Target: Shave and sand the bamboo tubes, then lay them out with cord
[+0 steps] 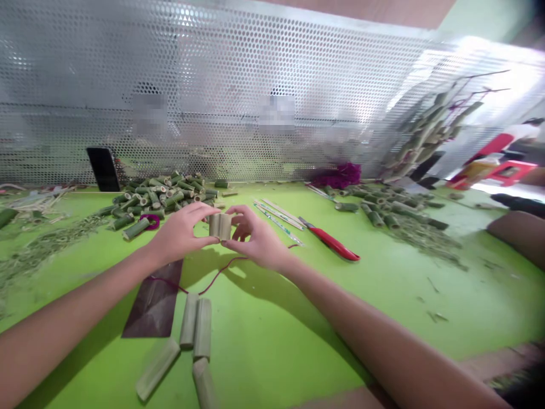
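My left hand (181,234) and my right hand (258,236) meet above the green table. Between their fingertips are two short pale bamboo pieces (220,226), upright and side by side, each hand pinching one side. A thin dark red cord (219,274) runs below the hands, over a dark flat sheet (155,304). Nearer to me, two pale bamboo pieces (196,326) lie side by side. Another piece (157,370) lies slanted to their left, and one more (204,383) lies at the bottom edge.
Green bamboo pieces (164,194) are heaped behind my left hand, near a standing phone (103,169). A red-handled knife (334,242) and thin sticks (281,214) lie right. More bamboo (385,207) and purple cord (344,175) sit beyond. Another person's arm (517,236) shows at right.
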A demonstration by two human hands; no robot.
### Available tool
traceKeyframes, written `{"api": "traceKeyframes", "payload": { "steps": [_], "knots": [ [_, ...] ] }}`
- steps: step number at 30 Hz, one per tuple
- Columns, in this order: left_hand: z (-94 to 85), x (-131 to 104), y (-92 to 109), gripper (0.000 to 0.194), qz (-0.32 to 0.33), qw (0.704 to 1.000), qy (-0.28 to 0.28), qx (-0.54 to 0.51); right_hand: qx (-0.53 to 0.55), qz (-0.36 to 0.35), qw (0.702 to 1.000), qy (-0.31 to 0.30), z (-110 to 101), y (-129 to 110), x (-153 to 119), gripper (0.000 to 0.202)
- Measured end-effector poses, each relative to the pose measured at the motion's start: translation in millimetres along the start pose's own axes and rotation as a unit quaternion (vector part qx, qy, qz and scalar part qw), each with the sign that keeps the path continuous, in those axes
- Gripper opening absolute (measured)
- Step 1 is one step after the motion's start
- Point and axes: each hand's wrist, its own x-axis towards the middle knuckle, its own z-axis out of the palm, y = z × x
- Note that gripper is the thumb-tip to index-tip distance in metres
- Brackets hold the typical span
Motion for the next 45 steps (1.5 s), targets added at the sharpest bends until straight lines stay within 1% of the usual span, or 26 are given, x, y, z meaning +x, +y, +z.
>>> {"api": "traceKeyframes", "payload": {
  "steps": [2, 5, 9, 11, 13, 15, 17, 20, 22, 23, 25, 27, 29, 31, 35, 41, 45],
  "knots": [
    [0.8, -5, -1, 0.047, 0.017, 1.0, 0.009, 0.002, 0.009, 0.006, 1.0, -0.01, 3, 0, -1, 0.052],
    [-2.9, -9, -3, 0.045, 0.044, 0.999, 0.007, 0.005, 0.019, 0.011, 0.999, -0.027, 7, 1, -1, 0.049],
    [-7.6, -14, -4, 0.045, 0.099, 0.993, 0.011, 0.058, 0.016, 0.007, 0.999, -0.043, 12, 2, -2, 0.053],
    [-7.5, -17, -4, 0.048, 0.13, 0.987, 0.018, 0.097, 0.029, 0.013, 0.997, -0.07, 15, 1, -4, 0.055],
    [-7.8, -21, -1, 0.052, 0.141, 0.983, 0.018, 0.117, 0.058, 0.028, 0.993, -0.098, 17, -1, -6, 0.048],
    [-11.7, -27, 3, 0.056, 0.122, 0.986, 0.001, 0.113, 0.072, 0.042, 0.99, -0.111, 17, -5, -7, 0.038],
    [-21.2, -36, 8, 0.061, 0.07, 0.992, -0.037, 0.093, 0.051, 0.045, 0.991, -0.112, 11, -9, -8, 0.033],
    [-44.0, -60, 14, 0.064, -0.032, 0.992, -0.099, 0.073, -0.028, 0.039, 0.993, -0.105, -3, -19, -8, 0.041],
    [-58.8, -79, 17, 0.058, -0.096, 0.982, -0.148, 0.069, -0.085, 0.049, 0.99, -0.106, -11, -26, -11, 0.041],
    [-64.2, -87, 18, 0.055, -0.117, 0.973, -0.189, 0.059, -0.107, 0.061, 0.986, -0.116, -13, -29, -13, 0.039],
    [-69.5, -102, 22, 0.054, -0.138, 0.955, -0.26, 0.035, -0.137, 0.092, 0.974, -0.158, -10, -33, -21, 0.035],
    [-68.0, -111, 26, 0.054, -0.141, 0.946, -0.292, 0.009, -0.159, 0.108, 0.959, -0.208, -3, -36, -32, 0.034],
    [-62.9, -115, 30, 0.052, -0.143, 0.944, -0.298, -0.015, -0.192, 0.101, 0.947, -0.237, 6, -37, -43, 0.036],
    [-58.1, -116, 31, 0.053, -0.151, 0.94, -0.305, -0.03, -0.222, 0.087, 0.939, -0.247, 13, -36, -51, 0.037],
    [-54.0, -121, 26, 0.06, -0.174, 0.935, -0.306, -0.033, -0.23, 0.085, 0.933, -0.263, 18, -33, -56, 0.028],
    [-49.9, -128, 22, 0.056, -0.201, 0.939, -0.271, -0.063, -0.231, 0.089, 0.934, -0.259, 17, -28, -56, 0.032],
    [-46.9, -128, 21, 0.054, -0.195, 0.943, -0.257, -0.084, -0.225, 0.09, 0.937, -0.251, 19, -30, -57, 0.034]
  ]
}}
